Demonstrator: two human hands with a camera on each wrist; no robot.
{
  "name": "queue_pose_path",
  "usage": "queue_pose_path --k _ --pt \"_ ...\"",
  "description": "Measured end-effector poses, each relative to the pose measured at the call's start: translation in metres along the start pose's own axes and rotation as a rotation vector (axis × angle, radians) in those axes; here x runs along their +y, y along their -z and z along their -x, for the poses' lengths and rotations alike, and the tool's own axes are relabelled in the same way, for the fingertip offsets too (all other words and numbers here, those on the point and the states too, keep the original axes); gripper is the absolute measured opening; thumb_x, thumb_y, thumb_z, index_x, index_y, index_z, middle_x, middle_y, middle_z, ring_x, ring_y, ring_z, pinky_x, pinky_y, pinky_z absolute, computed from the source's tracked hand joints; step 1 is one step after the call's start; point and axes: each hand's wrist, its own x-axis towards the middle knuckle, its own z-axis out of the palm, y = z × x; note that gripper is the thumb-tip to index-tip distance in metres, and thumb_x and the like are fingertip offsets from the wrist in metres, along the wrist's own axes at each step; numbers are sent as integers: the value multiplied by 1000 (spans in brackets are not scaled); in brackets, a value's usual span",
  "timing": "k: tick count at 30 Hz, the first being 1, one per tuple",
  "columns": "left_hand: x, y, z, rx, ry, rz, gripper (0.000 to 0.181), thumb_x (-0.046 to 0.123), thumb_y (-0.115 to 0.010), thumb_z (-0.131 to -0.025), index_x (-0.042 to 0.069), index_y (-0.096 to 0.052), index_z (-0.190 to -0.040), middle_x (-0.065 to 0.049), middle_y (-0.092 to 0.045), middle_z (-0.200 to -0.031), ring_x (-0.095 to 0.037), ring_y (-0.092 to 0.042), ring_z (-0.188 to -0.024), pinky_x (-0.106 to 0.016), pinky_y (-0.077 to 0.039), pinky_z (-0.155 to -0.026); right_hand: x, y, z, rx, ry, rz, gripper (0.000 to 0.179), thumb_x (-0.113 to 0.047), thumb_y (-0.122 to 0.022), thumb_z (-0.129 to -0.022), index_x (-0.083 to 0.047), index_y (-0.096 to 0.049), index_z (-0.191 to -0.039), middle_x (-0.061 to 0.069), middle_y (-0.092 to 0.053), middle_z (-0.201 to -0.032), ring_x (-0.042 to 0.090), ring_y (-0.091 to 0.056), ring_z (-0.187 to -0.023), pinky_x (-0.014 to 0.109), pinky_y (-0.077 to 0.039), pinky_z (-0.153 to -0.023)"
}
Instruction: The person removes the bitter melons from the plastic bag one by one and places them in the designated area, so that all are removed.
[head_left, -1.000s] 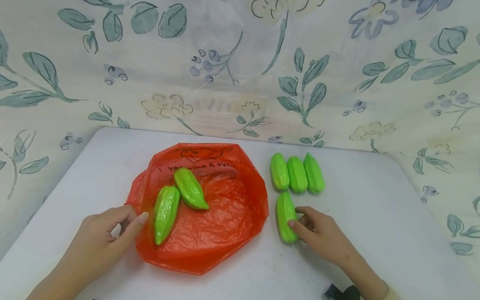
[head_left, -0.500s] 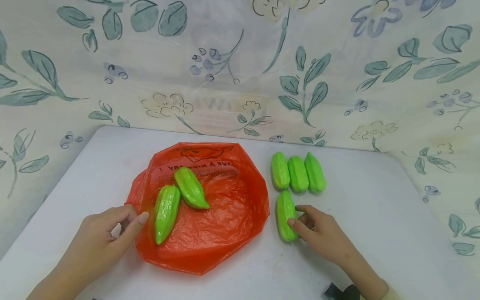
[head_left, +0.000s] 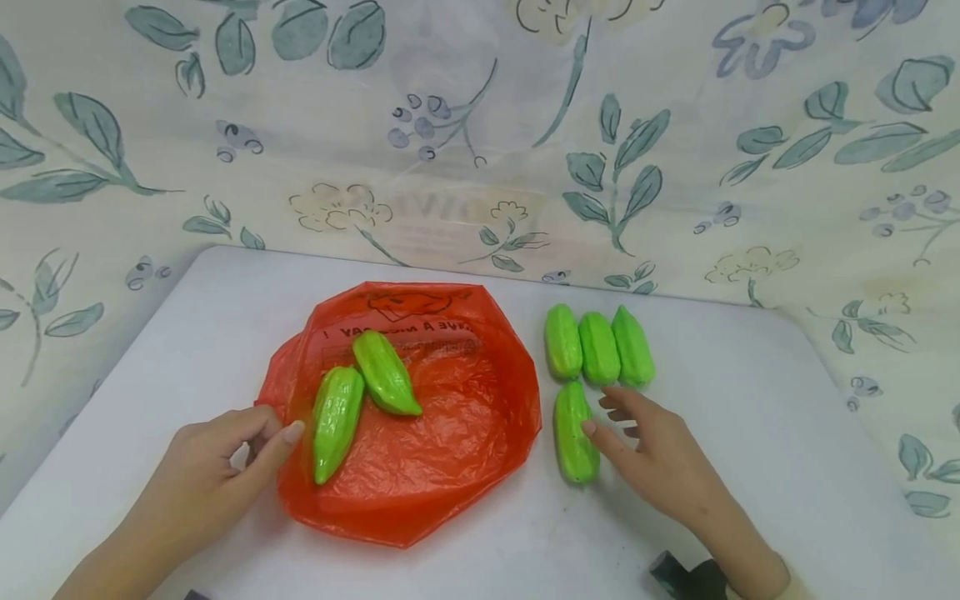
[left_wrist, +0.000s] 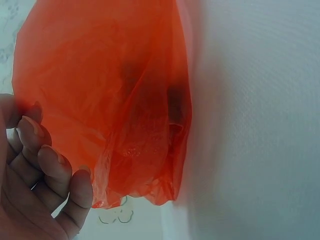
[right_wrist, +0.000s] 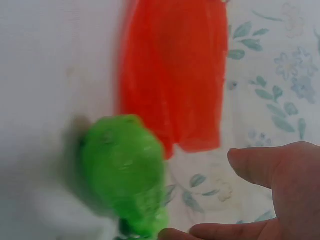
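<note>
While the left hand (head_left: 213,475) pinches the left rim of the red bag (head_left: 408,517), the right hand (head_left: 663,462) is open just beside a lone green vegetable (head_left: 575,433) on the white bench (head_left: 787,425). Two green vegetables (head_left: 339,425) rest inside the bag, toward its left; farther back, three others (head_left: 600,348) lie side by side before the flowered cloth (head_left: 450,75).

6 green vegetables (head_left: 576,442), 2 inside red bag (head_left: 450,450)

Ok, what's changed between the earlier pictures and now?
The right hand has let go of the lone green vegetable, opening and shifting slightly forward toward the row of three. The left hand still holds the red bag; all six vegetables lie as before.
</note>
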Motion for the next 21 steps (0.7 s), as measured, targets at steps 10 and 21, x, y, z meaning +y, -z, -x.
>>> queue_pose_path --k 10,21 --pt "2 2 -1 17 -26 6 31 13 -75 -97 24 -52 -80 16 -45 -63 -6 -47 -61 -22 -40 -50 -56 13 -7 -9 250 18 64 -47 -71 -99 -12 -54 -149 1 -61 -144 25 -61 -128 50 -56 -95" --pt "2 1 0 -2 3 -16 30 15 -75 -97 24 -52 -80 16 -45 -63 -6 -47 -61 -23 -40 -51 -126 -15 -53 -237 437 287 68 -55 -66 -99 -14 -52 -151 2 -59 -145 19 -57 -130 39 -53 -100"
